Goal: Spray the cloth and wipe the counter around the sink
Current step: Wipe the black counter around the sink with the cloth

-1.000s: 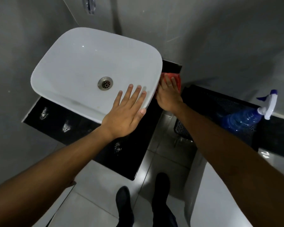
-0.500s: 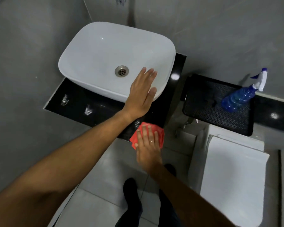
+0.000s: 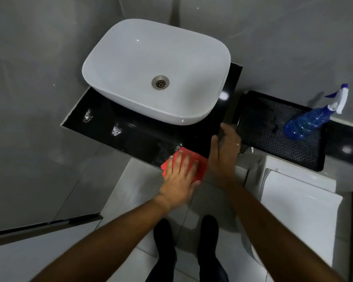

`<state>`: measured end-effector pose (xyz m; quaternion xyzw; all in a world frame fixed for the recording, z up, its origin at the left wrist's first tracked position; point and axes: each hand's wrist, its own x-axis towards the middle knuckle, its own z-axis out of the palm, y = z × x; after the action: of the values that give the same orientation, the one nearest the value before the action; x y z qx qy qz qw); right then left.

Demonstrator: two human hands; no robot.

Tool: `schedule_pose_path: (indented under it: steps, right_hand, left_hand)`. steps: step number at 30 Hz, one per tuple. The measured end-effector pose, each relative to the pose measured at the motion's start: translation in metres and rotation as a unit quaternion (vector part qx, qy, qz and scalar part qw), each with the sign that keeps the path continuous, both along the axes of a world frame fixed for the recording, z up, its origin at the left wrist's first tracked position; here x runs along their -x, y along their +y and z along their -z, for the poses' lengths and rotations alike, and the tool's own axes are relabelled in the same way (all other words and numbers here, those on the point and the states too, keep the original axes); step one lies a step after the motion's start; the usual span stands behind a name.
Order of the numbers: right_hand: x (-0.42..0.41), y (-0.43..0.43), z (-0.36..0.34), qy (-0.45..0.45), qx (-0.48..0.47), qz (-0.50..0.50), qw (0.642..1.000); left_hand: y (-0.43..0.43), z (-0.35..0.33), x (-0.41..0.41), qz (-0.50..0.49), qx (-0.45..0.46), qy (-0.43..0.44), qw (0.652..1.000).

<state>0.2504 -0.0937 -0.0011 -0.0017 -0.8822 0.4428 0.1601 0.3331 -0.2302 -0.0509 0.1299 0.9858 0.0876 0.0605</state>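
A red cloth (image 3: pixel 201 166) lies flat on the front right corner of the glossy black counter (image 3: pixel 130 137). My left hand (image 3: pixel 179 176) presses down on the cloth with its fingers spread. Just to the right, my right hand (image 3: pixel 224 149) rests open on the counter's right edge, empty, with a ring on one finger. The white basin (image 3: pixel 171 113) sits on the counter behind both hands. A blue spray bottle (image 3: pixel 306 123) with a white and blue trigger lies tilted at the far right, apart from both hands.
The bottle rests on a black patterned tray (image 3: pixel 273 143) on a ledge right of the counter. A white toilet lid (image 3: pixel 298 204) is below the tray. Grey walls close in at the back and left. My dark shoes (image 3: pixel 165 241) stand on the tiled floor.
The right hand wiped the cloth from beside the basin down to the front corner. The left hand left the basin rim and now presses the cloth; the right hand has let go.
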Motion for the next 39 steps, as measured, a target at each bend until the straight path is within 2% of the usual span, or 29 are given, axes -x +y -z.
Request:
schedule_pose_path:
  steps: [4,10,15,18,23,29,34,39]
  right_hand:
    - [0.057,0.007,-0.015,0.115,-0.055,-0.059,0.99]
    - [0.11,-0.014,-0.04,0.176,-0.102,-0.142,0.969]
    - [0.125,-0.028,-0.057,0.144,-0.143,-0.225,0.953]
    - [0.122,-0.036,-0.057,0.089,-0.18,-0.269,0.942]
    - [0.112,-0.055,-0.049,0.007,-0.272,-0.25,0.929]
    - [0.117,-0.09,-0.047,-0.071,-0.317,-0.253,0.911]
    - [0.125,-0.121,-0.05,-0.059,-0.34,-0.277,0.897]
    - [0.126,-0.156,-0.052,-0.042,-0.349,-0.293,0.889]
  left_hand:
    - [0.006,0.005,0.03,-0.027,0.023,0.012,0.999]
    - [0.006,0.002,0.089,-0.124,0.039,-0.021,0.991]
    - [0.003,0.003,0.087,-0.116,0.018,-0.004,0.993]
    - [-0.005,0.007,0.064,-0.087,0.019,0.009,0.996]
    - [-0.019,0.015,0.027,-0.025,0.017,0.042,0.999]
    - [-0.03,0.021,0.028,0.044,0.033,0.052,0.997]
    - [-0.058,0.029,0.036,0.079,0.023,0.079,0.993]
    - [-0.139,0.027,0.057,0.042,0.022,0.081,0.996]
